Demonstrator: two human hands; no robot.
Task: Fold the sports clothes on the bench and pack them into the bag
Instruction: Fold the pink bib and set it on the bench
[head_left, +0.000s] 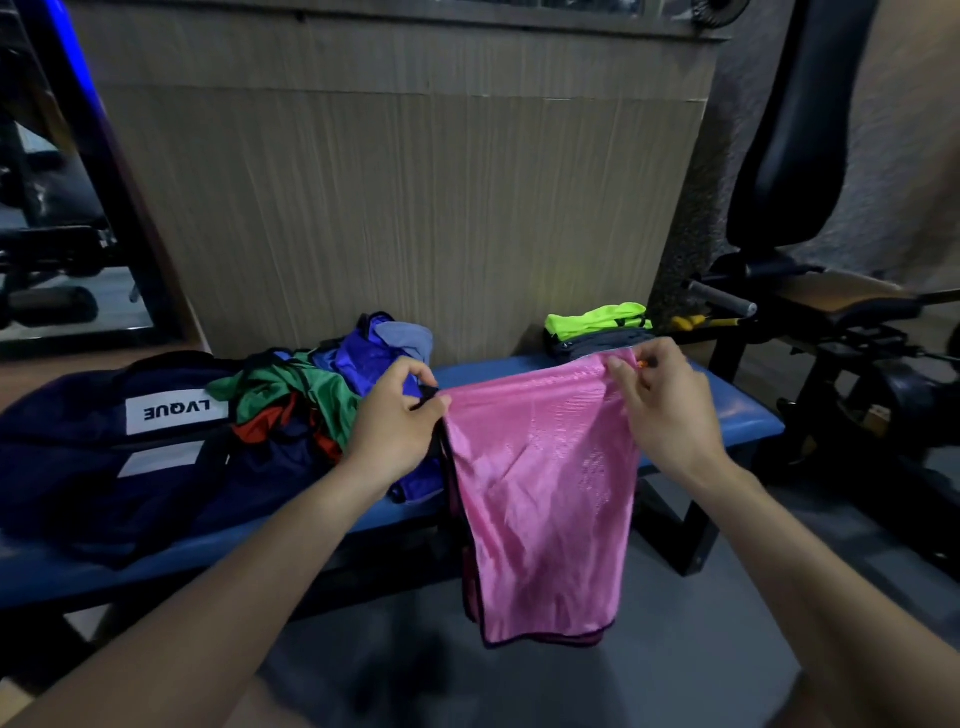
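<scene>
A pink mesh sports garment (543, 493) with dark trim hangs in front of the blue bench (748, 421), folded lengthwise. My left hand (397, 415) pinches its upper left corner and my right hand (665, 400) pinches its upper right corner. A heap of unfolded clothes (311, 395) in green, red and blue lies on the bench left of my hands. The dark navy bag (93, 467) with a white label lies on the bench's left end. A small stack of folded clothes (597, 325), neon yellow on top, sits at the bench's far right.
A wood-panelled wall (405, 208) stands right behind the bench. Black gym equipment (841, 322) with a padded seat and handle stands to the right. More gym gear shows at the far left. Grey floor lies below the bench.
</scene>
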